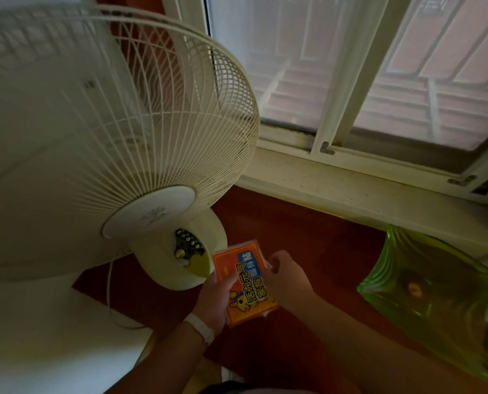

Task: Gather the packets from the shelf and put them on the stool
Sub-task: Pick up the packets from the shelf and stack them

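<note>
Clearly a light, soft stack of packets [244,280], slippery in its wrapper.
My left hand [213,300] cradles it from below; my right hand [286,278] pinches its edge, beside the fan [95,137].

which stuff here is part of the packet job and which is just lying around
Part of the job:
- orange printed packet stack
- left hand, gripping the stack's near left side
- right hand, holding its right edge

Just lying about:
- cream wire-cage pedestal fan
- translucent green plastic bag
- white window sill

No stool or shelf is identifiable in view.
</note>
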Demonstrator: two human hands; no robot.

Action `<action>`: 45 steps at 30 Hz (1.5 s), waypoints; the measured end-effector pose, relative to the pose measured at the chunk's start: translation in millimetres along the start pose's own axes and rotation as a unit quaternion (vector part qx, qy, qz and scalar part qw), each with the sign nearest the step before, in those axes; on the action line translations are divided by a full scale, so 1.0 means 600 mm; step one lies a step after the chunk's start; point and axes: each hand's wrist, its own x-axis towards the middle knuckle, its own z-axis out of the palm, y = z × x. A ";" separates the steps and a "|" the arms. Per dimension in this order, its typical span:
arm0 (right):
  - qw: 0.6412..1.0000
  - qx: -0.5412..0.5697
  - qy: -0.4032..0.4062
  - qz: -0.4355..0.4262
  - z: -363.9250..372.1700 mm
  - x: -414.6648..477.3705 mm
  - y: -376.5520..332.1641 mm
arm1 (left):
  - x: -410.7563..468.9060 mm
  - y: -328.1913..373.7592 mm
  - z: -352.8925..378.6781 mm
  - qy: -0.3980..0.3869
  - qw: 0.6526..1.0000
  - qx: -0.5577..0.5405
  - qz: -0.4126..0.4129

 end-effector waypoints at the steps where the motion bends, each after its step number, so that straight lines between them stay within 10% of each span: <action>1: 1.000 -0.009 0.007 0.012 -0.001 0.006 0.007 | 0.003 0.000 -0.009 0.008 1.000 0.002 -0.001; 23: 0.931 -0.363 -0.029 -0.023 0.106 0.121 0.040 | 0.060 -0.014 -0.104 0.087 0.996 -0.017 -0.028; 33: 0.976 -0.192 -0.097 0.044 0.082 0.121 0.083 | 0.049 -0.007 -0.091 0.080 0.996 -0.008 -0.036; 45: 0.981 0.168 0.087 0.033 -0.101 -0.010 0.031 | 0.033 -0.008 -0.030 0.016 0.999 0.008 -0.026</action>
